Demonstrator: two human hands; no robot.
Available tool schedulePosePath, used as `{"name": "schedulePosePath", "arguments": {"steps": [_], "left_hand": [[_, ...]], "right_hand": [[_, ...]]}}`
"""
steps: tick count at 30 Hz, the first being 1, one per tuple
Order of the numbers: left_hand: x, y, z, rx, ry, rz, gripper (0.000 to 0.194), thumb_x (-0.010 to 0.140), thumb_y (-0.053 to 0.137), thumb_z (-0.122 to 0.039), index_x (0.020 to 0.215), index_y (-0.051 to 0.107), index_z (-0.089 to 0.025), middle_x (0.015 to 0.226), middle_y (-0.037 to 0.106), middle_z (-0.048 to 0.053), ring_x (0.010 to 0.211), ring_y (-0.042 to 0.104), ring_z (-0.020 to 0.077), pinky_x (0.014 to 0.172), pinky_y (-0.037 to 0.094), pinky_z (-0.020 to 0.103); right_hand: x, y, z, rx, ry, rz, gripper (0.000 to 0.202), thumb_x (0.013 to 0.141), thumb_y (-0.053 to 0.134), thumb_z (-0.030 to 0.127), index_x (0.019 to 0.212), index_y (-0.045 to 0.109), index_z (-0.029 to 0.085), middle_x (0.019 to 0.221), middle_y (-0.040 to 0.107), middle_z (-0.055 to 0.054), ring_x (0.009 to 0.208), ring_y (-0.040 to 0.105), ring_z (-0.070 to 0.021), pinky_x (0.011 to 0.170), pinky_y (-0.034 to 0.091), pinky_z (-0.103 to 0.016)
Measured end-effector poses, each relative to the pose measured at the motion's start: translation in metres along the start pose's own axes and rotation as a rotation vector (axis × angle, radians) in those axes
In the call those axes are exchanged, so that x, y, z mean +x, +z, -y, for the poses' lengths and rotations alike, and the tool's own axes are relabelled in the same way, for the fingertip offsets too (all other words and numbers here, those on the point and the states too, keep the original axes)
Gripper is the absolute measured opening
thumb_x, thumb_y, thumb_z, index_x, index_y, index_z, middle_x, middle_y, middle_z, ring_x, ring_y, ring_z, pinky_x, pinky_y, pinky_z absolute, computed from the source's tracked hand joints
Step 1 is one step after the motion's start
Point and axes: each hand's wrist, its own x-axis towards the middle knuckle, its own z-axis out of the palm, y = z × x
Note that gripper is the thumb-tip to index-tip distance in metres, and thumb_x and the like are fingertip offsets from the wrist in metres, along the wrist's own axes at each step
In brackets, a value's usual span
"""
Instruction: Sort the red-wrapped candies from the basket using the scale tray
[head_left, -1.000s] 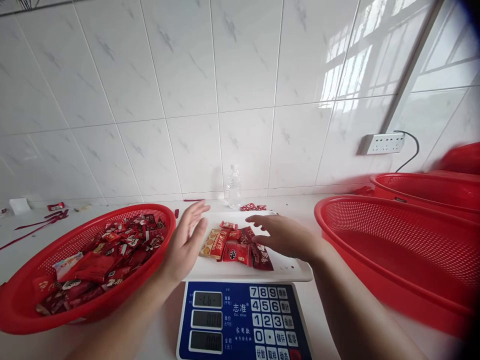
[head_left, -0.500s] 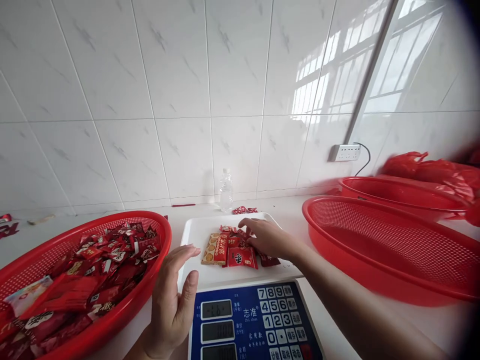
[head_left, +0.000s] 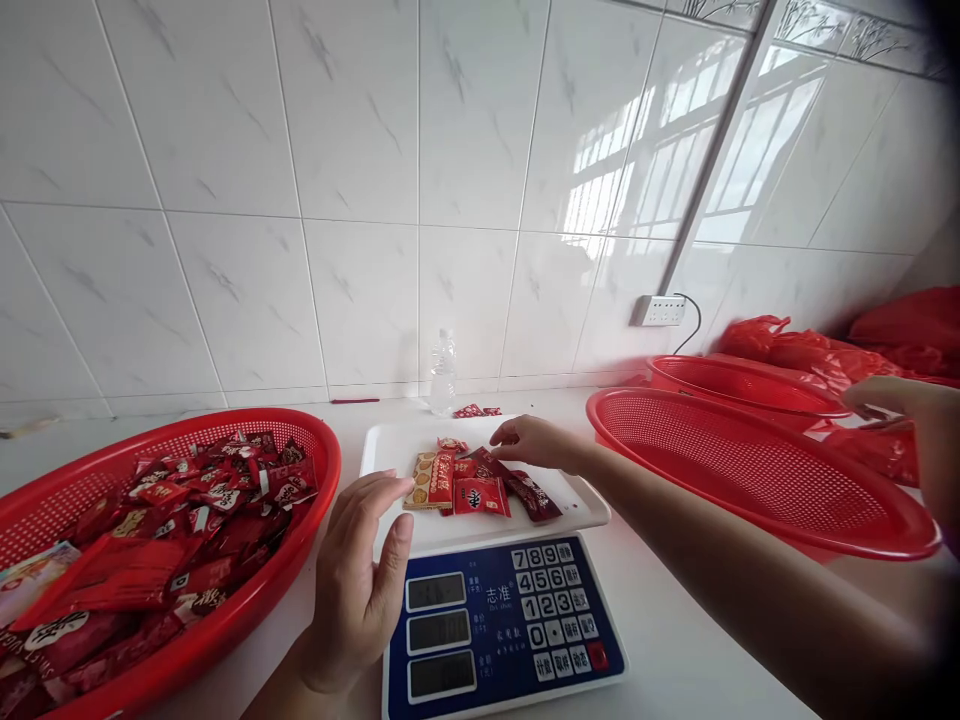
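A small pile of red snack packets lies on the white tray of a scale, with a tan-and-red biscuit packet at its left. Just right of the pile, my right hand hovers with curled, loosely parted fingers and nothing visible in them. A dark red packet lies below that hand. My left hand is raised over the tray's front left corner, thumb apart from the fingers, holding nothing. In front of the tray is the scale's blue keypad panel.
At left stands a red basket full of wrapped snacks. Two red baskets, a near one and a far one, are at right. A clear bottle stands by the wall. Another person's hand reaches in near red bags.
My right hand has drawn slightly back from the pile, uncovering more of the dark red packet. The view has turned right, and another person's hand has appeared at the right edge.
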Motion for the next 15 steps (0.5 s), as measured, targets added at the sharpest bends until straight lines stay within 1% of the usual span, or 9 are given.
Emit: {"name": "schedulePosePath", "arguments": {"steps": [3,5,7,9,12,15], "left_hand": [[0.0,0.001,-0.001,0.008,0.008,0.003,0.025,0.095,0.046,-0.014,0.119,0.055,-0.019,0.108,0.064,0.006,0.107,0.059,0.0176,0.097,0.047,0.032],[0.001,0.001,-0.002,0.012,0.007,0.01,0.025,0.095,0.046,-0.015,0.118,0.055,-0.02,0.107,0.065,0.006,0.106,0.059,0.0188,0.095,0.049,0.034],[0.002,0.002,-0.002,0.02,0.001,0.012,0.024,0.095,0.046,-0.015,0.116,0.055,-0.021,0.106,0.066,0.006,0.104,0.061,0.0196,0.092,0.051,0.035],[0.003,0.002,-0.002,0.034,-0.001,0.001,0.023,0.095,0.047,-0.016,0.114,0.056,-0.022,0.104,0.067,0.006,0.101,0.062,0.02,0.09,0.052,0.036],[0.003,0.002,0.0,0.05,-0.008,-0.027,0.022,0.094,0.047,-0.016,0.112,0.058,-0.022,0.102,0.067,0.005,0.099,0.064,0.0199,0.088,0.053,0.035],[0.003,0.002,0.001,0.053,-0.019,-0.029,0.022,0.094,0.047,-0.015,0.112,0.058,-0.022,0.103,0.067,0.005,0.1,0.063,0.0192,0.089,0.052,0.034]], "right_hand": [[-0.005,0.002,0.001,0.002,0.024,0.01,0.025,0.088,0.066,0.039,0.098,0.065,0.016,0.102,0.066,-0.005,0.092,0.062,-0.0186,0.082,0.053,-0.038],[-0.006,0.004,0.004,0.028,0.031,0.037,0.025,0.085,0.07,0.039,0.093,0.066,0.016,0.096,0.067,-0.005,0.089,0.062,-0.0179,0.081,0.052,-0.037],[-0.006,0.006,0.008,0.081,0.034,0.074,0.024,0.088,0.066,0.037,0.097,0.065,0.015,0.097,0.067,-0.004,0.087,0.063,-0.017,0.079,0.054,-0.036],[-0.006,0.006,0.011,0.149,0.037,0.076,0.023,0.093,0.06,0.035,0.106,0.063,0.016,0.105,0.066,-0.005,0.089,0.064,-0.0167,0.078,0.055,-0.037],[-0.006,0.004,0.012,0.283,0.035,-0.011,0.027,0.093,0.06,0.033,0.114,0.061,0.016,0.113,0.063,-0.007,0.093,0.064,-0.0183,0.08,0.055,-0.038],[-0.009,-0.004,0.006,0.47,0.021,-0.12,0.028,0.094,0.059,0.032,0.117,0.059,0.016,0.112,0.064,-0.007,0.092,0.064,-0.0179,0.079,0.056,-0.038]]}}
